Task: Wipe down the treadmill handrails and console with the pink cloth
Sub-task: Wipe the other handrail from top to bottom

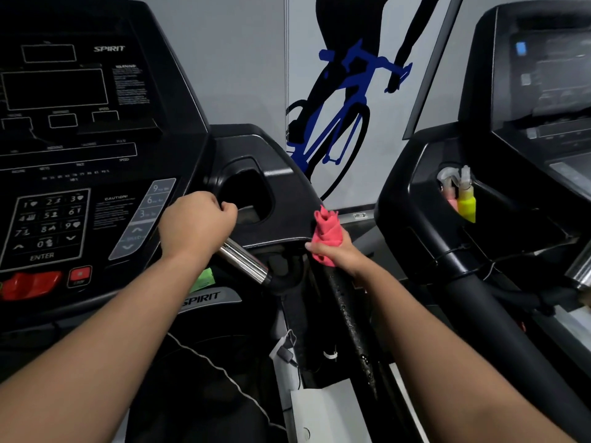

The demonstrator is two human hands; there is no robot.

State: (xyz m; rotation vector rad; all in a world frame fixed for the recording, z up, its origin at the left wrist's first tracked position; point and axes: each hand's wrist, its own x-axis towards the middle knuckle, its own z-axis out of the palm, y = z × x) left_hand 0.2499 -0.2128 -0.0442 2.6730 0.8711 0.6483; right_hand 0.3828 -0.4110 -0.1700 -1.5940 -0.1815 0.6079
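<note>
Black treadmill console [96, 123] on left, with its recessed cup pocket [246, 193] at the right end. Chrome tubular grip bar [246, 262] projects below console's lower right edge; left hand [198, 225] is wrapped round its upper end. Black padded handrail [351, 314] descends from console's right corner; right hand [339, 254] clasps bunched pink cloth [326, 235] at its top. Second black treadmill [479, 251] to right, with two plastic spray bottles [465, 199] upright in its left pocket.
</note>
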